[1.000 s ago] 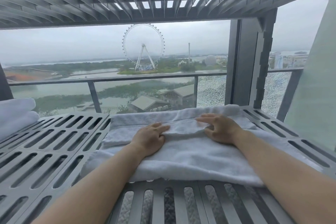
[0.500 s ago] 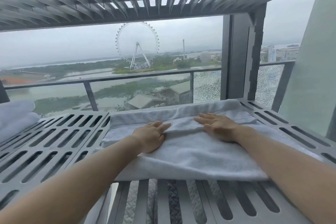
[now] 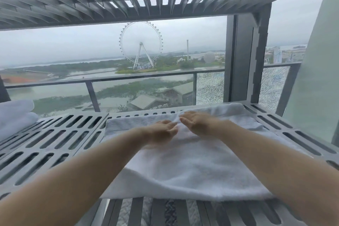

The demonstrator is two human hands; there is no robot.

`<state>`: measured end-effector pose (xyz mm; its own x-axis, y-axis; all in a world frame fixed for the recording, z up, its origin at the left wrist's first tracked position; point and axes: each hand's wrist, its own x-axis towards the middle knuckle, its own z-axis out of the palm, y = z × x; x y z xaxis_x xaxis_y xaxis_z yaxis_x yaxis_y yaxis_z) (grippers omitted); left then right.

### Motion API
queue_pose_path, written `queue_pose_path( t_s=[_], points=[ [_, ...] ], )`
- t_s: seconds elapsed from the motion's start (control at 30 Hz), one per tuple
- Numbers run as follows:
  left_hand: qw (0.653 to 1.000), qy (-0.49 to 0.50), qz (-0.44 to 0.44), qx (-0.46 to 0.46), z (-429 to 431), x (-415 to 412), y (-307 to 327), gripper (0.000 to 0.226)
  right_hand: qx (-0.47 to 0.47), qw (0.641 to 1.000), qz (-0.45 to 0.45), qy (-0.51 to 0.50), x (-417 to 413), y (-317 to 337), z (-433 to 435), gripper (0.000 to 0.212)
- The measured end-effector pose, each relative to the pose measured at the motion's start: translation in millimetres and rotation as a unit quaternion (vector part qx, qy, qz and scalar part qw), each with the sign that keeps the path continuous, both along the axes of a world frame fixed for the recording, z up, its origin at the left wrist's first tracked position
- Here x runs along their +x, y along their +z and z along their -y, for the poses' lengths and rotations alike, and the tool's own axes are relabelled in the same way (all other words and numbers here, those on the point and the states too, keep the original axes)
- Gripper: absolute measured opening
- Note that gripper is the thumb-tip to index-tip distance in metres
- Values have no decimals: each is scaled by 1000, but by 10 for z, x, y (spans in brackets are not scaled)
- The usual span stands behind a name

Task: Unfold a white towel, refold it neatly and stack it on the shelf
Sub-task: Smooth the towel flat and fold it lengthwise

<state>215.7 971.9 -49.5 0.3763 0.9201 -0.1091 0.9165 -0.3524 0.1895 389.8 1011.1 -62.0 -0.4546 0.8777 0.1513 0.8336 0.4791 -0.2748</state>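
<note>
Two hands are pressing the white towel [image 3: 192,167], left hand [image 3: 161,131] and right hand [image 3: 199,123] now nearly touching after sitting apart; fingers [image 3: 169,127] are lying straight, gripping nothing. Towel is resting on the slatted shelf [image 3: 55,143]; refolding is likely continuing, stacking pending.

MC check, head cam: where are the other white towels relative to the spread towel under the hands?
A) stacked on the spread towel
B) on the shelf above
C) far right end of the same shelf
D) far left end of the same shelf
D: the other white towels lie at the far left of the shelf, apart from the towel that the left hand and right hand rest on.
</note>
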Motion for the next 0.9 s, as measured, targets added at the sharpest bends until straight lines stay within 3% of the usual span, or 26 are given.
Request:
queue_pose_path(
  t_s=[0.2, 0.33, 0.5, 0.73, 0.9],
  points=[
    [998, 47, -23, 41, -269, 337, -173, 55, -5, 999, 30, -30, 200, -151, -234, 47],
    [997, 47, -22, 62, -375, 349, -320, 56, -28, 991, 91, -97, 393, -185, -360, 56],
    [997, 47, -24, 63, -468, 316, -336, 58, -57, 985, 104, -128, 495, -177, -435, 63],
    [998, 47, -42, 26, -417, 367, -218, 56, -30, 980, 22, -193, 699, -158, -521, 53],
    [997, 78, -4, -13, -493, 747, -75, 55, 115, 954, -200, -193, 772, -131, -429, 28]
  ],
)
